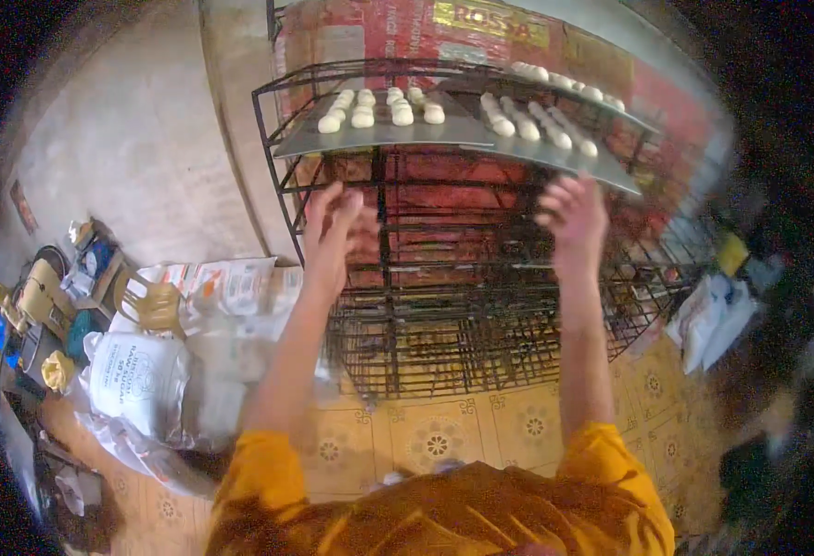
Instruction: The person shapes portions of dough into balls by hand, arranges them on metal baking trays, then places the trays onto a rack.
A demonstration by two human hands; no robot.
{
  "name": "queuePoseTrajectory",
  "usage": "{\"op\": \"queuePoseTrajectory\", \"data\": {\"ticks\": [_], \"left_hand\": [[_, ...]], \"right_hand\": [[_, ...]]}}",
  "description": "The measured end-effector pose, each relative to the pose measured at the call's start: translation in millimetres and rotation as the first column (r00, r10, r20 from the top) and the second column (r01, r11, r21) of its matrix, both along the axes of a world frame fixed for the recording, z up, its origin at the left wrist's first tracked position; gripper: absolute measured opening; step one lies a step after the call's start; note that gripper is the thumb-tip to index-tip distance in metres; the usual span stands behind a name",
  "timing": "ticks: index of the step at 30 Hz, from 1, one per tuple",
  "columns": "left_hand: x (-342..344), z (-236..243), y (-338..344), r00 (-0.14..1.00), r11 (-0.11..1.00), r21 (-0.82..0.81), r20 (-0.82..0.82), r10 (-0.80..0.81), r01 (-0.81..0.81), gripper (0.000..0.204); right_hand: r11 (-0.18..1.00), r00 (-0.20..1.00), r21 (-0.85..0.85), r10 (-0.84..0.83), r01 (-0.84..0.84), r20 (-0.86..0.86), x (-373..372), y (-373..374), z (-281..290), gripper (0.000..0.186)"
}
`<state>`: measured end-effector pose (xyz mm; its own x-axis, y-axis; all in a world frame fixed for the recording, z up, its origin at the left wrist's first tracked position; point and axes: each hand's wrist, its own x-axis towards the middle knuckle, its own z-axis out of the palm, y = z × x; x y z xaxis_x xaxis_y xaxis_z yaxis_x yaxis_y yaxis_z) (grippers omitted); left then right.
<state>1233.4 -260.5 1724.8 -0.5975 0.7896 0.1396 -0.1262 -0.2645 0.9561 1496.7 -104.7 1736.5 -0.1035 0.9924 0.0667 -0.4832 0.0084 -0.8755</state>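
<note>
Both my arms reach forward to a black metal rack, just below a shelf of thin grey trays. My left hand (340, 225) is raised under the left tray (300, 144), blurred by motion, with fingers apart and nothing in it. Beneath the front edge of the right tray (602, 169) is my right hand (576, 218), its fingers loosely bent and apart, holding nothing visible. Rows of pale dough pieces (401, 113) lie on the left tray. More rows of dough pieces (528, 128) sit on the right one, and I cannot tell whether either hand touches a tray.
The rack (388, 306) has many lower bars. Another tray of dough balls (591, 94) stands at the back right. On the left are white sacks (138, 385), a tan plastic chair (152, 306) and a cluttered table. White bags (711, 320) hang at right above the patterned tile floor (435, 445).
</note>
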Motion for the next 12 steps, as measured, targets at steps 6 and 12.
{"op": "queuePoseTrajectory", "data": {"ticks": [6, 12], "left_hand": [[-10.6, 42.9, 74.8, 0.998, 0.974, 0.225, 0.044, -0.042, 0.031, 0.037], [-57.2, 65.2, 115.0, 0.989, 0.951, 0.275, -0.011, -0.146, 0.143, 0.034]], "right_hand": [[0.965, 0.985, 0.24, -0.073, 0.109, -0.156, -17.9, 51.6, 8.5, 0.043], [0.982, 0.944, 0.124, -0.098, 0.144, -0.316, 8.2, 109.7, 23.0, 0.055]]}}
